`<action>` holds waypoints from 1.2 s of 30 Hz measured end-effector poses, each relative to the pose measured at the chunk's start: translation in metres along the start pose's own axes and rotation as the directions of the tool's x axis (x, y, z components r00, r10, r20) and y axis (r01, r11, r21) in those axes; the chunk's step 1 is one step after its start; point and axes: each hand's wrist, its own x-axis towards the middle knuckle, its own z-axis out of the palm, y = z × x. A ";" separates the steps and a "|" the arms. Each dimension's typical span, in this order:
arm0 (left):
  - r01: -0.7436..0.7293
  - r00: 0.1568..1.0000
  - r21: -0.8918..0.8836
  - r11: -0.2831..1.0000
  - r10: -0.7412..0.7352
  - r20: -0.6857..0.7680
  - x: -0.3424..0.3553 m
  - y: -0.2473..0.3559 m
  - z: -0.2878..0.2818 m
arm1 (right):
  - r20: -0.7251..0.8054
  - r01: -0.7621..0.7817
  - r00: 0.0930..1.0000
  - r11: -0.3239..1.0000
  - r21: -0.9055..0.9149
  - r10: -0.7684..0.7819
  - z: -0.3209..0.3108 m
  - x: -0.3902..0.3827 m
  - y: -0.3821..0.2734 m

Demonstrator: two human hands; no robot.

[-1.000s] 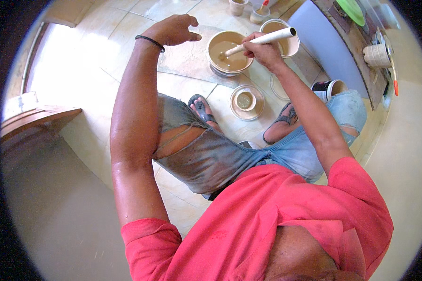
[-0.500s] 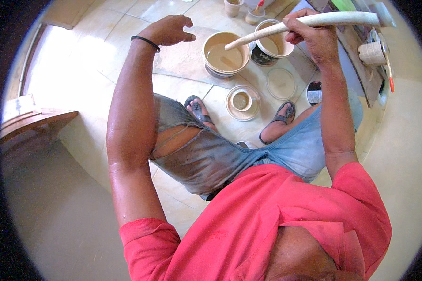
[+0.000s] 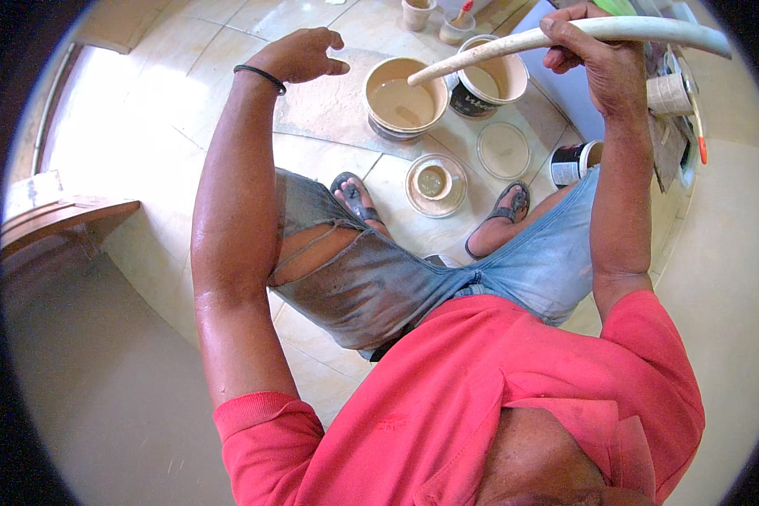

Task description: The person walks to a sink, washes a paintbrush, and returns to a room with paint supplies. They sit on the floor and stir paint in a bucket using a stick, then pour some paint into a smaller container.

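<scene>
My right hand point(image 3: 603, 59) grips a long whitish stick or pipe point(image 3: 506, 46), its fingers closed around it at the upper right. The near end of the stick tapers toward the left and shows over a round bucket point(image 3: 405, 101) of beige, paint-like liquid. Whether the tip touches the bucket cannot be told. To the left of that bucket my left hand point(image 3: 302, 56) hangs in the air with bent fingers, thumb apart from them, and nothing visible in it. A dark band circles the left wrist.
Beside the bucket stands a second tub point(image 3: 489, 80) with beige contents. Closer to my feet are a round lid with a small cup point(image 3: 433, 181) on it, another lid point(image 3: 504, 151) and a dark tub point(image 3: 569, 164). Small cups point(image 3: 417, 14) stand farther back. A wooden edge point(image 3: 67, 215) is at left.
My right hand has moved to the right and farther along the stick. The stick has shifted slightly right with it. My left hand is nearly still.
</scene>
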 end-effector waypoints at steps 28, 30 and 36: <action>-0.006 1.000 -0.015 1.000 0.006 -0.012 0.002 -0.007 0.005 | 0.120 -0.076 0.990 0.997 -0.030 0.079 0.027 0.000 0.036; -0.018 1.000 -0.015 1.000 0.018 -0.014 0.002 -0.007 0.004 | 0.162 -0.072 0.984 0.997 -0.007 0.072 0.033 0.003 0.052; -0.012 1.000 -0.017 1.000 0.012 -0.009 0.001 0.000 0.000 | 0.485 0.178 0.874 0.954 -0.241 -0.040 0.075 0.013 0.145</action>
